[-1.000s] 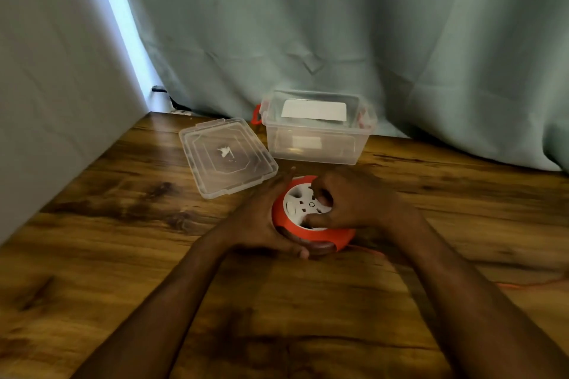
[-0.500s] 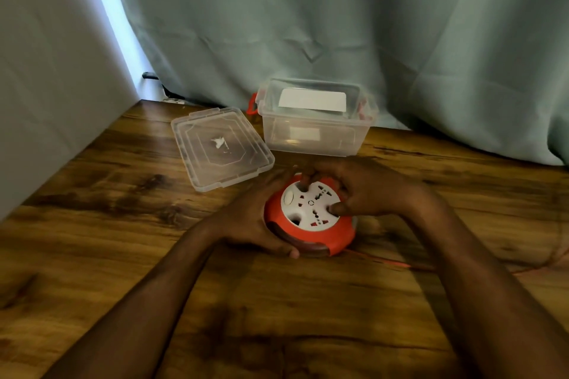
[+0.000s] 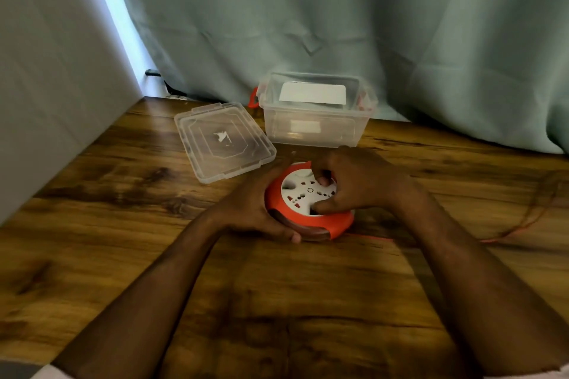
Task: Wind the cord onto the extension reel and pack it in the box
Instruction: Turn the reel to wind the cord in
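Note:
A round orange extension reel [image 3: 334,223] with a white socket face [image 3: 300,194] lies flat on the wooden table. My left hand [image 3: 255,209] cups its left rim. My right hand [image 3: 354,184] rests on top, with fingertips and thumb pressed into the white face. A thin orange cord [image 3: 505,235] trails from the reel's right side across the table toward the right edge. Behind the reel stands an open clear plastic box [image 3: 314,132] with orange latches. Its clear lid [image 3: 223,141] lies flat to the left of it.
A wooden table [image 3: 123,255] carries everything. A teal curtain [image 3: 338,24] hangs along the back edge, close behind the box. A grey wall panel [image 3: 46,86] borders the left side.
My right hand has turned on the white face, its fingers shifting round from the far side to the near right. The view has dipped slightly. The left hand has stayed on the rim.

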Action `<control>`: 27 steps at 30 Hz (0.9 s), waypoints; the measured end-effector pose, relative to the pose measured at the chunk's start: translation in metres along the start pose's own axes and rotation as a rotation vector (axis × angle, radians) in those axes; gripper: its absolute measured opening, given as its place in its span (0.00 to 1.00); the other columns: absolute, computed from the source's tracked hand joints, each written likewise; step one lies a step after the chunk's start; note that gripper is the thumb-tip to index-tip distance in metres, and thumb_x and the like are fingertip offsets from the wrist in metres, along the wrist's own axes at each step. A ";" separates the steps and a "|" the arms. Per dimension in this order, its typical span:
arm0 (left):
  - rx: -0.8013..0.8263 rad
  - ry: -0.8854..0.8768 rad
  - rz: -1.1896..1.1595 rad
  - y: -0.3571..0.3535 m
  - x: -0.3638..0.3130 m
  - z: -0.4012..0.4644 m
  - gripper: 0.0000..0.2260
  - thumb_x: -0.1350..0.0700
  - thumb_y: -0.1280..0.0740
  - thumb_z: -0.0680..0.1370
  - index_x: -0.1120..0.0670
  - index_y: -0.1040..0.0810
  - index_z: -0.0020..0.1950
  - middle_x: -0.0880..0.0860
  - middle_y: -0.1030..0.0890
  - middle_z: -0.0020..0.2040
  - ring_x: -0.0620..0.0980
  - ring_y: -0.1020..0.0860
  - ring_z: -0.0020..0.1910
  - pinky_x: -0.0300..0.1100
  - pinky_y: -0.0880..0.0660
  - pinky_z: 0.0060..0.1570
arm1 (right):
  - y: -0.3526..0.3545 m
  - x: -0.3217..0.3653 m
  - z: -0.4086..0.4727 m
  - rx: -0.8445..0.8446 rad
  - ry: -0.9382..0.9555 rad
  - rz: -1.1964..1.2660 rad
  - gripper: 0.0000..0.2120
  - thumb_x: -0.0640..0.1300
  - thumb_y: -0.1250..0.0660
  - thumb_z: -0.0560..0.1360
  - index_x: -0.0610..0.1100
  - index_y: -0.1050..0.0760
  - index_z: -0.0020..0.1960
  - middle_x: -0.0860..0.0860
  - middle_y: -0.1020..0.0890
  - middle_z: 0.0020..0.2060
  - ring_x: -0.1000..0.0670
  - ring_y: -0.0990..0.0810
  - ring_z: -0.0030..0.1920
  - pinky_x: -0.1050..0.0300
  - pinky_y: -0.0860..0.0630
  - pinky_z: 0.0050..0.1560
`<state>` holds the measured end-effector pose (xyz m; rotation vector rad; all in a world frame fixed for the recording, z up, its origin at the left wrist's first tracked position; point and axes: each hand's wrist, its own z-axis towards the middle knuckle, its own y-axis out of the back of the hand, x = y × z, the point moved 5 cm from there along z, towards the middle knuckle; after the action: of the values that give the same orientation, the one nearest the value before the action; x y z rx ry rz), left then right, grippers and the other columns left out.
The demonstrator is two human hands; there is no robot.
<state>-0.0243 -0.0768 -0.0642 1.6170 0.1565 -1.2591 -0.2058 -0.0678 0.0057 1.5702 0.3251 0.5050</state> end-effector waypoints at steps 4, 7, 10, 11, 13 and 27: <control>-0.028 -0.032 -0.015 0.000 -0.003 0.001 0.54 0.52 0.14 0.61 0.32 0.46 0.74 0.28 0.35 0.70 0.26 0.32 0.68 0.25 0.32 0.65 | -0.007 0.009 0.007 -0.054 0.000 0.003 0.23 0.72 0.30 0.70 0.55 0.31 0.35 0.63 0.17 0.48 0.59 0.25 0.33 0.65 0.32 0.34; -0.037 -0.042 -0.023 -0.001 -0.003 0.001 0.53 0.52 0.14 0.62 0.33 0.45 0.75 0.31 0.33 0.71 0.30 0.30 0.70 0.29 0.30 0.67 | -0.013 0.014 0.013 -0.113 -0.027 -0.021 0.25 0.71 0.33 0.72 0.52 0.30 0.31 0.55 0.13 0.52 0.58 0.21 0.35 0.65 0.31 0.33; -0.036 -0.032 -0.022 -0.001 -0.003 0.001 0.55 0.51 0.14 0.62 0.31 0.48 0.75 0.34 0.33 0.74 0.34 0.30 0.72 0.33 0.30 0.69 | -0.009 0.013 0.012 -0.105 -0.009 0.023 0.19 0.67 0.31 0.74 0.52 0.23 0.38 0.56 0.15 0.42 0.58 0.18 0.37 0.66 0.29 0.35; -0.036 -0.026 -0.013 0.000 -0.003 0.000 0.55 0.49 0.14 0.62 0.30 0.49 0.75 0.36 0.33 0.75 0.36 0.31 0.73 0.34 0.30 0.71 | -0.004 0.012 0.011 -0.072 -0.002 0.074 0.15 0.64 0.29 0.75 0.52 0.21 0.44 0.58 0.17 0.41 0.58 0.19 0.37 0.67 0.29 0.35; -0.027 -0.007 0.007 0.000 -0.003 0.000 0.56 0.47 0.14 0.62 0.29 0.50 0.75 0.37 0.36 0.77 0.35 0.33 0.74 0.35 0.32 0.72 | 0.005 0.004 0.005 -0.009 0.005 0.201 0.12 0.54 0.25 0.75 0.55 0.22 0.56 0.60 0.18 0.44 0.62 0.20 0.39 0.71 0.30 0.35; -0.025 0.010 -0.028 -0.002 0.003 0.002 0.54 0.48 0.14 0.60 0.33 0.44 0.75 0.30 0.32 0.69 0.25 0.31 0.66 0.25 0.30 0.63 | 0.004 -0.016 -0.002 0.052 -0.041 0.225 0.30 0.52 0.20 0.68 0.60 0.34 0.62 0.60 0.22 0.62 0.56 0.21 0.51 0.61 0.19 0.39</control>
<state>-0.0255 -0.0792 -0.0679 1.6044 0.2007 -1.2656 -0.2206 -0.0740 0.0074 1.6752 0.1317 0.6409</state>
